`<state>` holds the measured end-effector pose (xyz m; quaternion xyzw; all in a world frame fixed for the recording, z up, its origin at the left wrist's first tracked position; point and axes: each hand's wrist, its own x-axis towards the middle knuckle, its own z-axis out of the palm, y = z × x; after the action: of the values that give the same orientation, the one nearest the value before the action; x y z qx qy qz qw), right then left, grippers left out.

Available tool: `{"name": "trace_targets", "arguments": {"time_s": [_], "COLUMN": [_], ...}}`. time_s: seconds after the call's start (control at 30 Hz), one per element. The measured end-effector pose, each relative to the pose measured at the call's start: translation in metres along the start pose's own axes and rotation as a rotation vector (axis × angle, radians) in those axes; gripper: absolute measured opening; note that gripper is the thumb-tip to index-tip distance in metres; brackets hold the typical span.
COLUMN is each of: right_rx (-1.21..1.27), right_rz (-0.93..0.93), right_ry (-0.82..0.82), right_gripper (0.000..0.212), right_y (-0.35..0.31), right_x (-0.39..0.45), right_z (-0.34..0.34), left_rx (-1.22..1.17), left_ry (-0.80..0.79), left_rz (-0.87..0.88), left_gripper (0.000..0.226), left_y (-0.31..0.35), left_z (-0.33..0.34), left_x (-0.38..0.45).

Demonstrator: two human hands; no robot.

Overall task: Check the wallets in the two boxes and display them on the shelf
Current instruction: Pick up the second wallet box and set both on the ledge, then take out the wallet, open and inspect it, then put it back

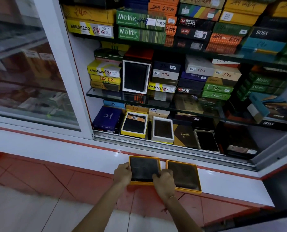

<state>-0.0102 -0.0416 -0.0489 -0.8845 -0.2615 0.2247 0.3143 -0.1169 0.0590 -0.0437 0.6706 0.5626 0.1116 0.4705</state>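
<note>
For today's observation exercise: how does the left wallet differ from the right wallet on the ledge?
1. Both hands, left hand and right hand, grip the left wallet; the right wallet is untouched.
2. The left wallet looks black-grey; the right wallet looks brownish.
3. The left wallet lies nearer the glass pane; the right wallet lies further right.

Both lie flat in open yellow boxes.

White-framed glass display cabinet (pixel 75 84) with sliding glass door (pixel 27 64); glass shelves (pixel 106 94) stacked with printed cardboard boxes (pixel 104 72); white ledge with red trim (pixel 55 144); red tiled front (pixel 64 180) below
</note>
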Motion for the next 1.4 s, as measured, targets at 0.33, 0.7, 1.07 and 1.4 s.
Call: {"name": "trace_targets", "arguments": {"time_s": [0.33, 0.7, 1.07, 1.4], "right_rx": [0.588, 1.184, 0.314, 0.59], "right_rz": [0.146, 0.043, -0.459, -0.274], "right_ry": [0.001, -0.127, 0.135, 0.006], "right_gripper": [0.025, 0.029, 0.013, 0.013], "right_y": [-0.031, -0.055, -0.055, -0.055], "right_x": [0.015, 0.014, -0.006, 0.026], "right_z": [-0.03, -0.099, -0.082, -0.136], "left_rx": [-0.187, -0.548, -0.546, -0.994], "left_ry": [-0.424, -0.005, 0.236, -0.052], "left_rz": [0.143, 0.436, 0.172, 0.187], "left_gripper": [0.075, 0.05, 0.026, 0.049], "left_y": [0.001, 0.066, 0.077, 0.055], "left_z": [-0.028, -0.049, -0.026, -0.038], "left_x": [0.01, -0.008, -0.031, -0.029]}}
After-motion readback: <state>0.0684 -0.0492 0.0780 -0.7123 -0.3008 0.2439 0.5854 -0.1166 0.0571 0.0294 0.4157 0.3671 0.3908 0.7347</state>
